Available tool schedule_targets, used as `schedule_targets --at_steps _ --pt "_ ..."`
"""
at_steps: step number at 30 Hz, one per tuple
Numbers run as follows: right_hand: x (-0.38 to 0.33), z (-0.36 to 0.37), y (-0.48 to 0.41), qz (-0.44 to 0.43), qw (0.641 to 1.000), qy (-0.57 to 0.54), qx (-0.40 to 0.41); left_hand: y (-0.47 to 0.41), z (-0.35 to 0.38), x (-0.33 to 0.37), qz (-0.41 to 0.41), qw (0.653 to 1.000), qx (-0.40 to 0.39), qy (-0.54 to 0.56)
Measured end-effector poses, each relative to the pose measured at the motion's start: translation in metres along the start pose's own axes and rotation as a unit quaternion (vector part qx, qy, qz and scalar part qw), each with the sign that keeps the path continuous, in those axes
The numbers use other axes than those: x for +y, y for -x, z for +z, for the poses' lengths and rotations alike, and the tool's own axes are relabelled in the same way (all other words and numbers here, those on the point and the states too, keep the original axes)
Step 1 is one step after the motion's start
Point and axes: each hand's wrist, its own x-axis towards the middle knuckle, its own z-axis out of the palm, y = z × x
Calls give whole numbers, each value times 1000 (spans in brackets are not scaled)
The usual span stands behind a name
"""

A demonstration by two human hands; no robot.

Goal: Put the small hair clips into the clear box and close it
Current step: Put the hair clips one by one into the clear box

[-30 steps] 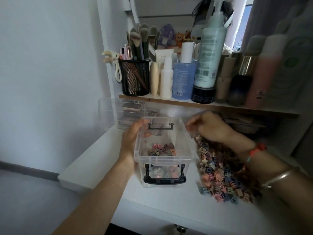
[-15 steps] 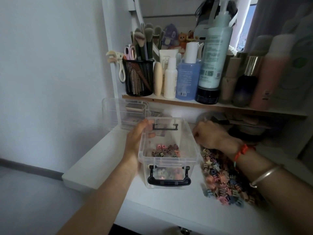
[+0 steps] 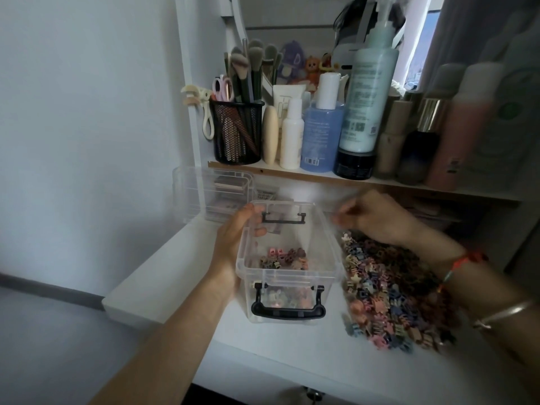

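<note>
While the left hand point(image 3: 233, 238) grips the clear plastic box point(image 3: 287, 280), the right hand point(image 3: 377, 217) has lifted off the small colourful hair clips point(image 3: 388, 293) beside it; blur hides whether it pinches any.

A plain pale bluish-white wall point(image 3: 87, 112) fills the left side, meeting a grey floor point(image 3: 43, 340) along a dark skirting band point(image 3: 49, 286). Against the wall stands a white dressing table, its flat white top point(image 3: 175, 267) jutting out from under a thin shelf with a raw wooden edge point(image 3: 286, 173). A white upright post point(image 3: 187, 54) rises at the shelf's left end. A small metal drawer knob point(image 3: 312, 394) shows at the bottom edge. Daylight comes from a narrow window strip point(image 3: 420, 51) at the upper right, beside a grey curtain point(image 3: 473, 27); the room is otherwise dim
</note>
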Motion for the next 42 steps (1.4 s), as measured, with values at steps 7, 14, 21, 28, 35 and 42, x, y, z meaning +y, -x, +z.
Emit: schedule_targets --at_steps 7,14,21,28,35,42 --pt "10 21 2 33 979 200 -25 -1 0 -2 -7 1000 -4 16" --pt "9 24 -2 45 977 206 -31 -2 -1 -2 -6 1000 -7 10" --pt "-2 3 -1 39 997 74 -2 -5 -3 -3 -8 1000 -12 15" --pt "-40 -20 16 -9 962 -267 -53 -4 -2 -5 10 1000 -7 15" --pt "-9 3 -5 -19 996 74 36 -4 -3 -6 2 1000 -13 17" --pt "15 28 -5 37 974 223 -17 -6 -2 -6 4 1000 -9 17"
